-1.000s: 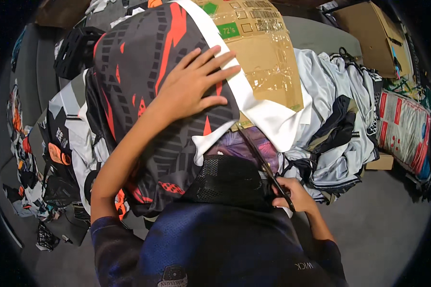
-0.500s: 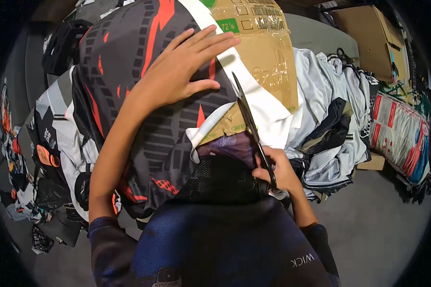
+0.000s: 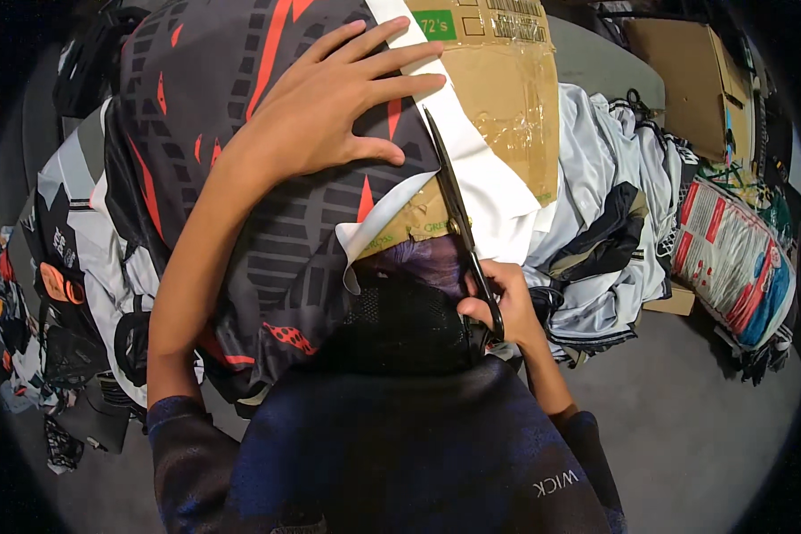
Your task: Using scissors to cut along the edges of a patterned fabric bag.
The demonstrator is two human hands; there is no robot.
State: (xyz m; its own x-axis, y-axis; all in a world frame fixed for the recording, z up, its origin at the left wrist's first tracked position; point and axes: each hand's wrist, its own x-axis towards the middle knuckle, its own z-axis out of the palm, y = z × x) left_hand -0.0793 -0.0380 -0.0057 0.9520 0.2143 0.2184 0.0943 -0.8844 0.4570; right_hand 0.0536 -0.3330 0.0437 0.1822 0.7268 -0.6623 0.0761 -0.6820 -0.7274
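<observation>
The left hand (image 3: 325,111), fingers (image 3: 405,87) spread, lies on dark patterned cloth (image 3: 307,245) while the right hand (image 3: 514,307) grips black scissors (image 3: 455,200).

The location appears to be a garment workshop. Indicators: long scissors (image 3: 454,201) at the cut edge of a printed fabric panel (image 3: 209,102); silver-grey garments (image 3: 616,295) heaped at right; mixed textile pieces (image 3: 13,331) strewn at far left; a cardboard box (image 3: 681,84) and a plastic-wrapped bundle (image 3: 728,258) at right; plain grey floor (image 3: 685,418).
</observation>
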